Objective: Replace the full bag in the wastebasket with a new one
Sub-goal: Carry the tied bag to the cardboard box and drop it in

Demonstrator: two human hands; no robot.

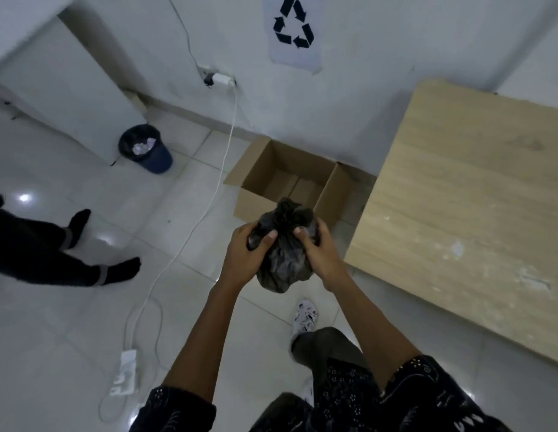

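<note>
At the left edge of the frame another person's legs [53, 254] in dark trousers stretch across the tiled floor. In the upper left a blue wastebasket [161, 159] stands by the wall, lined in black, with crumpled paper inside. A white cable [209, 194] runs down the floor to its right. At centre, the left hand [245, 258] grips one side of a tied black bag [284, 263], held up in the air; the right hand [318, 251] clasps the other side. Behind the bag sits an open cardboard box [330, 188]. A wooden table [458, 213] fills the right.
</note>
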